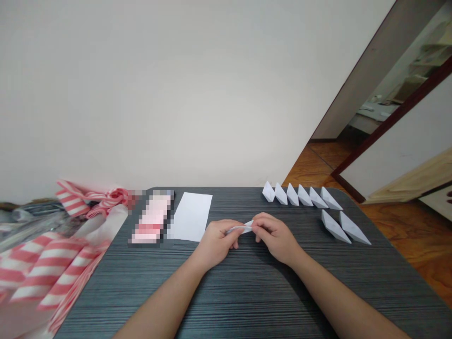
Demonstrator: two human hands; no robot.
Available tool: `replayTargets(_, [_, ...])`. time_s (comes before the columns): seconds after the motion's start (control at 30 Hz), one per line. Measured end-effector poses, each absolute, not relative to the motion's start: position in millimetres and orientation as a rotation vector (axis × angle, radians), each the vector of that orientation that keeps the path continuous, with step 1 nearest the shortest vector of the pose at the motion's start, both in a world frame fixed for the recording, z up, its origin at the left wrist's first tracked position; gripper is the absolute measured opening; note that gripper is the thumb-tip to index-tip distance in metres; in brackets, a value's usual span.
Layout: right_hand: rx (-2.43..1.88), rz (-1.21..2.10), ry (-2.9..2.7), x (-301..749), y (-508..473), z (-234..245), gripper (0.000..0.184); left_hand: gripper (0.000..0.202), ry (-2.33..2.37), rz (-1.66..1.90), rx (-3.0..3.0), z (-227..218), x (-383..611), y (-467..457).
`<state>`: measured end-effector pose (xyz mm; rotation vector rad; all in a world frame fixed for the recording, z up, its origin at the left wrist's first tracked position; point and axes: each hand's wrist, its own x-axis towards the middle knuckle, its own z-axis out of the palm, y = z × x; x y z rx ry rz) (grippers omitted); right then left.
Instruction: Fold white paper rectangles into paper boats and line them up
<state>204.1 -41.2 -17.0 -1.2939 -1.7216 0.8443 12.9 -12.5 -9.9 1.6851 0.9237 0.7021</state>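
My left hand (215, 243) and my right hand (275, 238) meet above the middle of the dark grey table (243, 301). Fingers of both hands pinch a narrow folded piece of white paper (243, 227), which spans the gap between them. Left of my left hand lies a flat white paper sheet (191, 216). Off to the right, several folded white paper boats (302, 196) stand in a row along the far edge. Two more paper boats (344, 227) lie nearer my right hand, tilted on their sides.
A pixelated pink-and-white packet (151, 220) lies at the table's far left. Red-and-white striped material (45, 268) is heaped past the left edge. Behind the table rises a pale wall (169, 94). An orange wooden floor (406, 235) and a doorway (384, 94) lie to the right.
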Motion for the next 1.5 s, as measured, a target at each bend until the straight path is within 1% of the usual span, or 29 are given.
replayTargets(0.13, [-1.288, 0.869, -1.709, 203.6, -41.1, -20.2, 0.020, 0.029, 0.908, 0.707, 1.674, -10.0, 13.3, -12.7])
replayTargets(0.4, [-1.275, 0.792, -1.764, 200.6, -41.4, -13.0, 0.023, 0.028, 0.909, 0.673, 1.646, -10.2, 13.0, -13.2])
replayTargets(0.57, [-1.241, 0.756, -1.843, 200.4, -42.4, -9.9, 0.023, 0.037, 0.947, 0.650, 1.570, -13.1, 13.5, -14.5])
replayTargets(0.77, [-1.222, 0.753, -1.844, 198.4, -43.1, -11.8, 0.018, 0.030, 0.940, 0.615, 1.573, -16.2, 14.4, -13.9])
replayTargets(0.9, [-1.241, 0.797, -1.784, 199.4, -42.4, -22.5, 0.013, 0.029, 0.937, 0.632, 1.557, -18.0, 14.2, -12.9])
replayTargets(1.0, [-1.283, 0.929, -1.662, 200.1, -42.1, -33.8, 0.008, 0.027, 0.919, 0.653, 1.525, -17.9, 14.5, -12.4])
replayTargets(1.1, [-1.285, 1.082, -1.490, 200.0, -42.7, -39.5, 0.024, 0.025, 0.902, 0.669, 1.487, -17.3, 14.9, -12.4])
replayTargets(1.23, [-1.367, 1.116, -1.571, 200.3, -44.6, -34.1, 0.015, 0.023, 0.892, 0.676, 1.469, -17.4, 14.8, -12.5])
replayTargets(1.33, [-1.396, 1.087, -1.602, 200.7, -45.9, -29.1, 0.019, 0.023, 0.886, 0.673, 1.463, -17.5, 14.7, -12.4])
replayTargets(1.5, [-1.375, 1.148, -1.563, 200.5, -46.0, -30.2, 0.020, 0.023, 0.867, 0.666, 1.421, -16.3, 15.6, -12.2])
